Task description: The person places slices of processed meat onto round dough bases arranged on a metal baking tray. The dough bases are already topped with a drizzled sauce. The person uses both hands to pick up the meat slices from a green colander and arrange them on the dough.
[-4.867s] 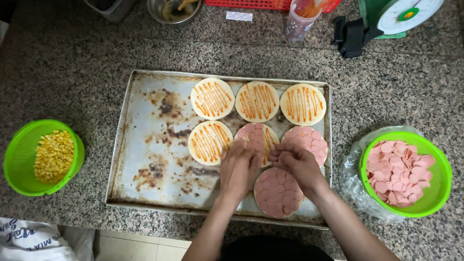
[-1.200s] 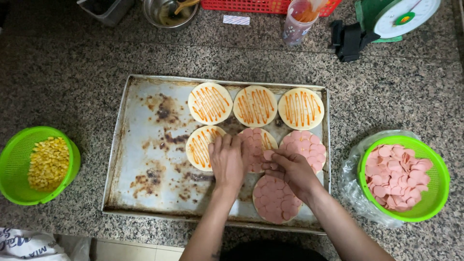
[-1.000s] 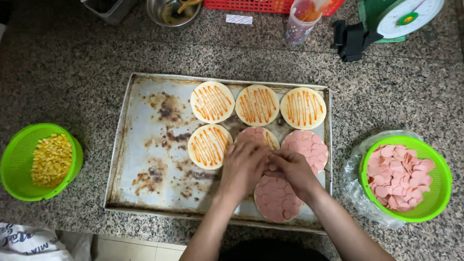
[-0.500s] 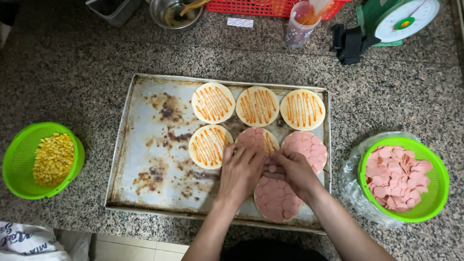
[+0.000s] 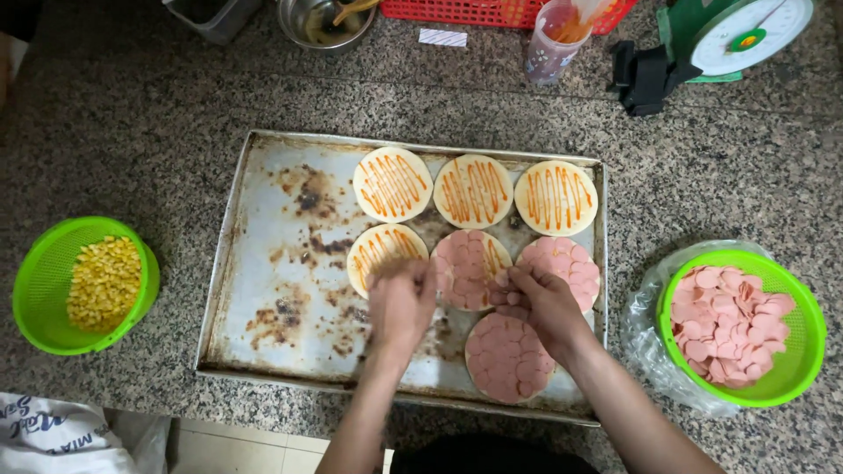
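A worn metal baking tray [image 5: 281, 263] holds several small dough rounds. Three in the far row [image 5: 474, 190] and one at middle left [image 5: 379, 249] carry orange sauce stripes. Three others [image 5: 509, 358] are covered with pink sausage slices. My left hand [image 5: 399, 307] is bunched, fingertips down on the near edge of the middle-left sauced round; what it holds is hidden. My right hand [image 5: 544, 307] pinches a few sausage slices between the two middle covered rounds [image 5: 470, 263].
A green basket of sausage slices [image 5: 742, 326] sits right of the tray on a plastic bag. A green basket of corn kernels [image 5: 83, 285] sits left. At the far edge stand a sauce bottle [image 5: 553, 39], a metal bowl [image 5: 327, 19], a red basket and a kitchen scale [image 5: 729, 35].
My left hand has shifted left, from the middle sausage-covered round to the sauced round beside it. My right hand has stayed near the middle covered rounds.
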